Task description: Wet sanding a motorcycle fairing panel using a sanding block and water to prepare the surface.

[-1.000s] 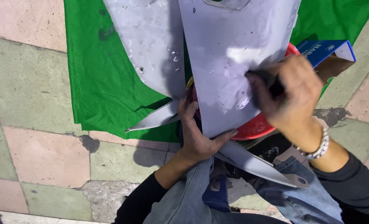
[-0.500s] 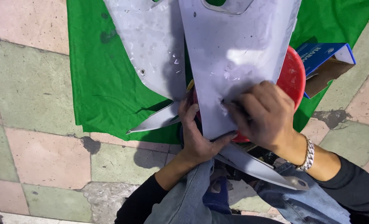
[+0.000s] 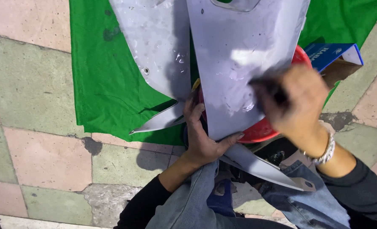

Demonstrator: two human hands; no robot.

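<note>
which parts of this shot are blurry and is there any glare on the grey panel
Head view: the right hand is smeared by motion blur, the dark thing it grips unreadable; the left hand is sharp; a bright glare patch sits on the grey plastic panel; the green cloth and tiled floor are evenly lit.

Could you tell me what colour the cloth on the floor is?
Green cloth, head view.

We are seeing a bright, evenly lit scene, with light coming from above. A white glare patch is shining on the grey panel (image 3: 239,59). The right hand (image 3: 296,99) is blurring from motion, while the left hand (image 3: 203,135) is staying sharp. Soft shadows are falling on the green cloth (image 3: 108,85) and the tiled floor (image 3: 36,135). The edges are bending slightly.
</note>
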